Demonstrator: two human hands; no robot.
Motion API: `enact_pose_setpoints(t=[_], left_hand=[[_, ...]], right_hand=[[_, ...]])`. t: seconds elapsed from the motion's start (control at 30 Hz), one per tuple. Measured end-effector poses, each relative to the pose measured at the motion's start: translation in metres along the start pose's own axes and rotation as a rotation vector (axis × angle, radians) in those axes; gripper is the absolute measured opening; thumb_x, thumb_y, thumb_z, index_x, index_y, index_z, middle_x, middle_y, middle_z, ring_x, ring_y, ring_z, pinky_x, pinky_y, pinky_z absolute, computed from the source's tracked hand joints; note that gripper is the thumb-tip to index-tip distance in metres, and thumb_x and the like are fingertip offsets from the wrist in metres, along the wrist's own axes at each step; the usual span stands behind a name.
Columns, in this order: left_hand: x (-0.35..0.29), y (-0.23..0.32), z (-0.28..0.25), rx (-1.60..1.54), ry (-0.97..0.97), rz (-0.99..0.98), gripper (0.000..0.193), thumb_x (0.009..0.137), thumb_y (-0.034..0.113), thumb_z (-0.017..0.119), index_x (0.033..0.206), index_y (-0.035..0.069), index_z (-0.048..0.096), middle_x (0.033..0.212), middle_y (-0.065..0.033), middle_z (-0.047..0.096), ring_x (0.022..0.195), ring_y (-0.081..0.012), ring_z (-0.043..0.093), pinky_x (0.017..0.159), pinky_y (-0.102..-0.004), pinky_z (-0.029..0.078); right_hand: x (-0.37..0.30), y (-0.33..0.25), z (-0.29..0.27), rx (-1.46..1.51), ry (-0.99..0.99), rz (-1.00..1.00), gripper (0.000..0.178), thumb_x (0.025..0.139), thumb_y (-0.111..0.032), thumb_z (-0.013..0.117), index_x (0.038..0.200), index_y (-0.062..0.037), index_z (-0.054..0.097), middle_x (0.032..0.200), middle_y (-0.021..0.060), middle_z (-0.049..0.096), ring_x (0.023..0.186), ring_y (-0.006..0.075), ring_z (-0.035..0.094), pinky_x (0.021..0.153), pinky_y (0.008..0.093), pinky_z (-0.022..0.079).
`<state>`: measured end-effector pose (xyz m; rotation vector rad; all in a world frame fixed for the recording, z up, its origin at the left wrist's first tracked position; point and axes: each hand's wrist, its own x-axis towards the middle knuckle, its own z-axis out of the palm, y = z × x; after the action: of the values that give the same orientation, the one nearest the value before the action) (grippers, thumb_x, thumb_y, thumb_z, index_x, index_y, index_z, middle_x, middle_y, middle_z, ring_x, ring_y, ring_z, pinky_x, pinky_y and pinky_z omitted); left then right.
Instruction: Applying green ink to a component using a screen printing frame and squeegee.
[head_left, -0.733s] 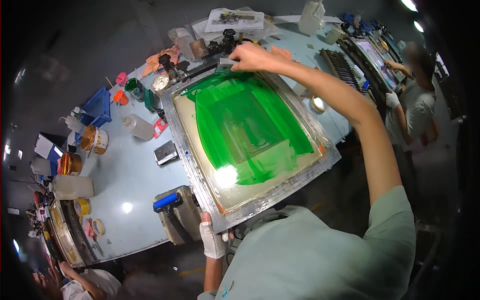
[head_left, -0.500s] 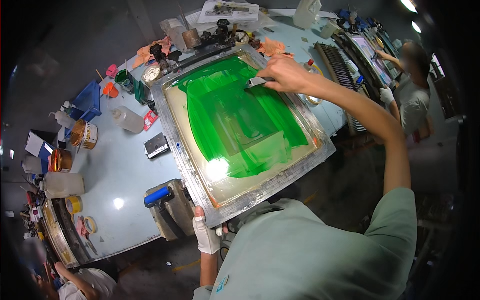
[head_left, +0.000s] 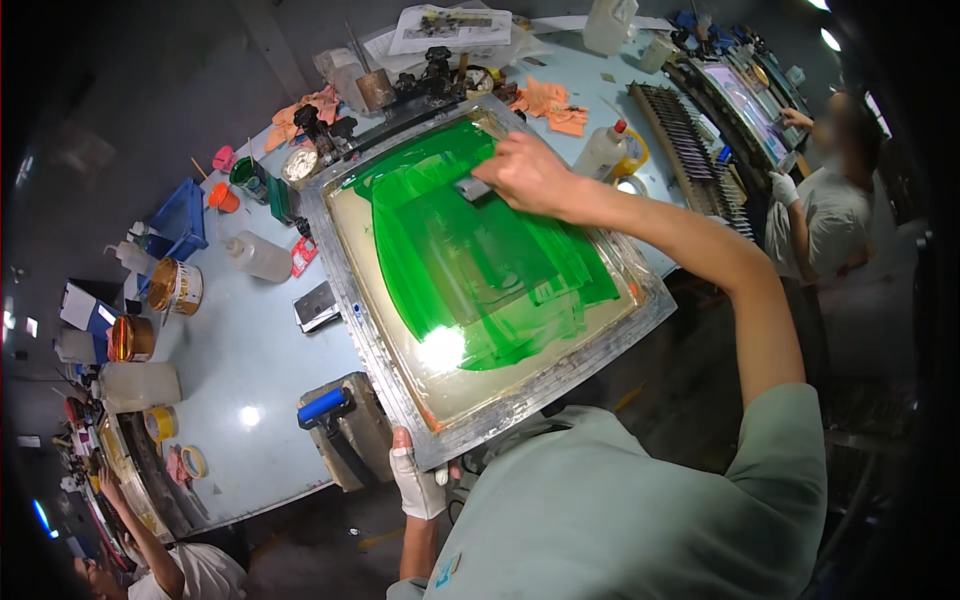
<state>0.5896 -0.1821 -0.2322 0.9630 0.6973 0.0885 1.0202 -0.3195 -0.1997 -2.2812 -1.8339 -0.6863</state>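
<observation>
A silk-screen printing frame (head_left: pixel 510 422) with a metal rim lies tilted in front of me. Green ink (head_left: pixel 405 245) is smeared over most of its mesh, in streaks toward the near edge. My right hand (head_left: pixel 530 178), bare, grips a small grey scraper (head_left: pixel 472 187) against the inked mesh near the far part of the frame. Its lower edge is partly hidden by the fingers. In a white fingerless glove, my left hand (head_left: pixel 416 482) holds the near left corner of the frame, thumb up along the rim; the other fingers are largely hidden below it.
A blue roller (head_left: pixel 325 408) rests on a block left of the frame. Bottles (head_left: pixel 258 257), ink tubs (head_left: pixel 176 286) and tape rolls (head_left: pixel 160 424) line the table's left side. Clamps (head_left: pixel 437 66) and orange rags (head_left: pixel 552 103) lie beyond the frame. Co-workers (head_left: pixel 835 200) work at right and lower left.
My right hand has moved left and slightly nearer with the scraper, drawing it over the green ink. My left hand keeps its hold on the corner. The lower-left co-worker's arm has risen.
</observation>
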Motion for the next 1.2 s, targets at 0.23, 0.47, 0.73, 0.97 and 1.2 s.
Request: enact_pose_setpoints(t=[0.23, 0.47, 0.73, 0.97, 1.2], left_hand=[[0.002, -0.007, -0.005, 0.016, 0.053, 0.021, 0.071, 0.100, 0.066, 0.038, 0.128, 0.003, 0.056, 0.085, -0.0116, 0.066, 0.043, -0.0173, 0.052, 0.034, -0.0293, 0.041], [0.003, -0.007, -0.006, -0.043, 0.067, -0.018, 0.068, 0.101, 0.063, 0.039, 0.125, 0.002, 0.057, 0.090, -0.0130, 0.068, 0.050, -0.0170, 0.059, 0.036, -0.0276, 0.044], [-0.002, 0.001, 0.005, -0.124, 0.109, -0.043, 0.065, 0.101, 0.060, 0.042, 0.123, 0.001, 0.057, 0.088, -0.0133, 0.068, 0.049, -0.0169, 0.058, 0.038, -0.0277, 0.045], [0.001, -0.006, -0.002, 0.008, 0.074, -0.012, 0.068, 0.100, 0.065, 0.041, 0.125, 0.004, 0.058, 0.082, -0.0086, 0.066, 0.041, -0.0157, 0.049, 0.033, -0.0283, 0.040], [0.002, -0.006, -0.008, -0.015, 0.056, -0.032, 0.069, 0.101, 0.064, 0.037, 0.130, 0.005, 0.056, 0.096, -0.0121, 0.068, 0.055, -0.0172, 0.061, 0.036, -0.0276, 0.045]], right_hand=[[0.070, 0.050, -0.044, 0.185, -0.412, 0.263, 0.024, 0.077, -0.026, 0.071, 0.090, -0.0057, 0.072, 0.071, 0.0191, 0.065, 0.072, 0.0393, 0.066, 0.066, 0.0517, 0.051], [-0.063, -0.061, -0.173, 0.315, -0.491, 0.011, 0.019, 0.071, -0.021, 0.073, 0.086, -0.0085, 0.071, 0.068, 0.0081, 0.063, 0.071, 0.0276, 0.062, 0.077, 0.0393, 0.048], [-0.019, -0.005, -0.021, -0.032, -0.154, 0.079, 0.013, 0.066, -0.010, 0.070, 0.079, -0.0092, 0.069, 0.073, 0.0089, 0.069, 0.078, 0.0260, 0.066, 0.082, 0.0386, 0.046], [0.016, 0.069, 0.005, 0.114, -0.220, 0.001, 0.033, 0.074, -0.011, 0.068, 0.106, -0.0141, 0.076, 0.076, 0.0108, 0.070, 0.086, 0.0275, 0.067, 0.103, 0.0443, 0.044], [-0.055, -0.025, -0.129, 0.458, -0.296, -0.300, 0.032, 0.075, -0.004, 0.072, 0.106, -0.0117, 0.073, 0.106, 0.0012, 0.074, 0.100, 0.0194, 0.068, 0.106, 0.0484, 0.048]])
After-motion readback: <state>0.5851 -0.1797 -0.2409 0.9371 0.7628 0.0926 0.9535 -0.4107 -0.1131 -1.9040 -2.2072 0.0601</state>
